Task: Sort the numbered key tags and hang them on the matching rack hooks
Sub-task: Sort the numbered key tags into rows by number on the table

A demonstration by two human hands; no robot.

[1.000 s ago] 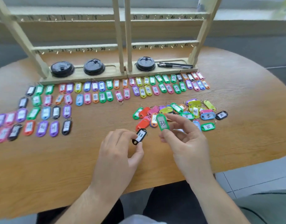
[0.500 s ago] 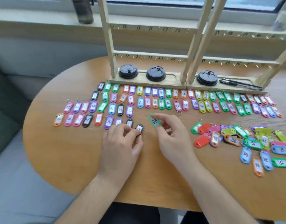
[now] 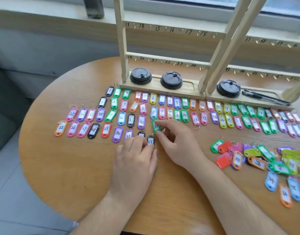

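Both hands have come away from the loose pile (image 3: 264, 158) and now work at the sorted rows (image 3: 179, 109) laid out on the surface (image 3: 78, 158) in front of the rack (image 3: 162, 89).

Head view: the right hand (image 3: 178, 143) pinches a green tag (image 3: 156, 126) between forefinger and thumb. It lays the tag flat in front of the rack's left half, at the end of the line that runs 30, 31, 32. The number is partly covered but looks like 33. The left hand (image 3: 135, 155) has its fingertips closed on the near end of a black tag (image 3: 150, 141) marked 33, one line further out from the rack. The two lines carry matching numbers, so each tag probably goes into its own line at the 33 place, which keeps the count in order before hanging. No tag hangs on the rack's numbered hooks (image 3: 187, 66) yet. The pile, in front of the rack's right half and further out, is unsorted.
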